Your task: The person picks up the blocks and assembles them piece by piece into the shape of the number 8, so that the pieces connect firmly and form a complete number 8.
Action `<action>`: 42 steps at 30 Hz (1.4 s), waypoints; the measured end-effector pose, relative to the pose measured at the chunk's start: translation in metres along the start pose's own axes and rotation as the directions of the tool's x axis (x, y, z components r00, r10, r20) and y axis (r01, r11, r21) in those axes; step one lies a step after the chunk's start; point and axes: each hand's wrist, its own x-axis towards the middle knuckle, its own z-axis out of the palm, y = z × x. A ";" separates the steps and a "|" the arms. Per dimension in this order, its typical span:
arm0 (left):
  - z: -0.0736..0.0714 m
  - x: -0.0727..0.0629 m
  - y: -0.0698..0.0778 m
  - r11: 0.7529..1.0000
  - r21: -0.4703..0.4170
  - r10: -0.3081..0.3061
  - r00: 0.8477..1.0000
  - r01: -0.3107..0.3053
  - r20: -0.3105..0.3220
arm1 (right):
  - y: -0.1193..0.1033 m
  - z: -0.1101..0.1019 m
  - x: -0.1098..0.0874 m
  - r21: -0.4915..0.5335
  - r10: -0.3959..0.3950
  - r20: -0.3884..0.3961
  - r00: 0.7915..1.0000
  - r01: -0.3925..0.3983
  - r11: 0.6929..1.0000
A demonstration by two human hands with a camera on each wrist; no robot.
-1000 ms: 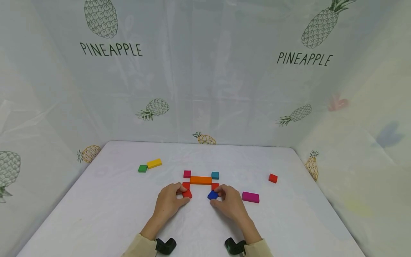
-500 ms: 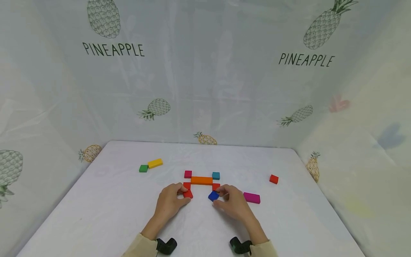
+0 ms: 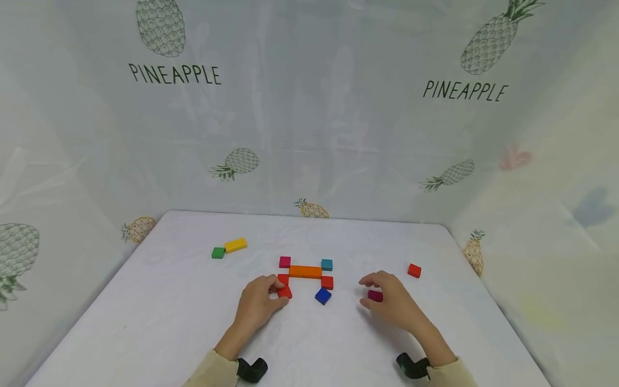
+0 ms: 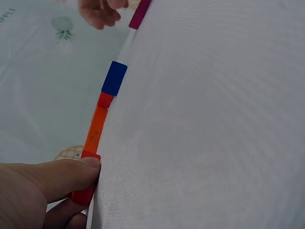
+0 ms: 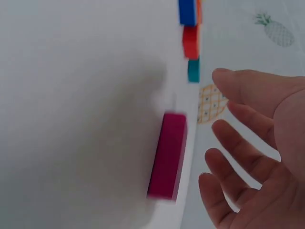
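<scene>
My left hand pinches a red block between thumb and fingers; the left wrist view shows the thumb on that block. Another red block lies just beyond it, touching an orange bar. At the bar's right end are a red block and a teal block. A blue block lies turned at an angle below that red one. My right hand hovers over a magenta block, partly hiding it. Its fingers are spread apart from the block in the right wrist view.
A pink-red block sits at the bar's upper left. Farther left are a green block and a yellow block. One more red block lies at the right. A pineapple-print sheet hangs behind the white table.
My right hand has let go of the blue block, which now lies rotated, and has moved right to the magenta block. The left hand still grips its red block.
</scene>
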 end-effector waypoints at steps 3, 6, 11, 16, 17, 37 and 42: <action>0.002 0.000 -0.001 1.000 0.002 -0.004 1.000 0.004 -0.005 | 0.017 -0.009 -0.003 -0.039 -0.052 0.007 0.999 0.052 0.998; 0.003 0.001 -0.002 1.000 0.003 -0.010 1.000 0.010 0.000 | 0.032 -0.016 -0.006 -0.074 -0.099 0.016 0.995 0.100 0.992; 0.003 0.002 -0.003 1.000 0.008 -0.013 1.000 0.012 0.003 | 0.048 -0.023 -0.008 -0.094 -0.128 0.037 0.991 0.131 0.987; 0.002 0.002 -0.001 1.000 0.006 -0.005 1.000 0.005 0.002 | 0.058 -0.028 -0.009 -0.064 -0.159 0.047 0.986 0.162 0.985; 0.002 0.002 0.000 1.000 0.006 -0.004 1.000 0.004 0.004 | 0.060 -0.028 -0.009 -0.055 -0.167 0.046 0.985 0.169 0.984; 0.000 -0.001 0.001 1.000 -0.002 -0.001 1.000 0.001 0.006 | 0.067 -0.026 -0.010 -0.088 -0.236 0.066 0.970 0.241 0.967; 0.001 -0.001 0.000 1.000 0.006 -0.006 1.000 0.006 -0.002 | 0.068 -0.024 -0.010 -0.098 -0.238 0.058 0.969 0.243 0.965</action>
